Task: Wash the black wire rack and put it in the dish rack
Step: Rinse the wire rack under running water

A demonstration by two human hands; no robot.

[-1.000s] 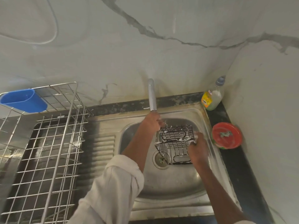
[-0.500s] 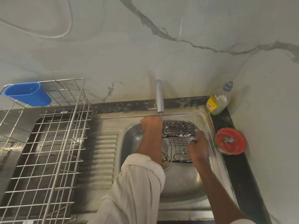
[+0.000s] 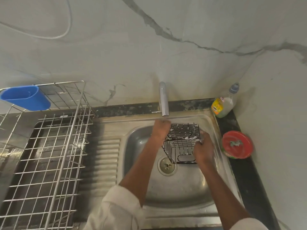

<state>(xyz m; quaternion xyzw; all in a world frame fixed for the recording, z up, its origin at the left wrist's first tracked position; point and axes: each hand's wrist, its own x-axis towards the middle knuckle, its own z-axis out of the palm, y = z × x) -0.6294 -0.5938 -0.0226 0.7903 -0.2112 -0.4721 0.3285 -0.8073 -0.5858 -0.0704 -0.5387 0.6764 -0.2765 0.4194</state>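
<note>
The black wire rack [image 3: 181, 143] is tilted inside the steel sink [image 3: 182, 193], above the drain, with white suds along its upper edge. My left hand [image 3: 162, 130] grips its far left corner, right under the tap [image 3: 163, 100]. At the rack's right side, my right hand [image 3: 203, 146] is curled around the edge; what else it holds is hidden. The large steel wire dish rack [image 3: 49, 155] stands on the counter to the left of the sink.
A blue plastic cup [image 3: 25, 97] hangs on the dish rack's back left corner. A dish soap bottle [image 3: 223, 105] stands at the sink's back right corner, and a red round tub [image 3: 237, 145] sits on the dark counter strip to the right.
My left hand shifted slightly right along the rack's far corner and the rack turned a little in the sink. The view tilted down and left.
</note>
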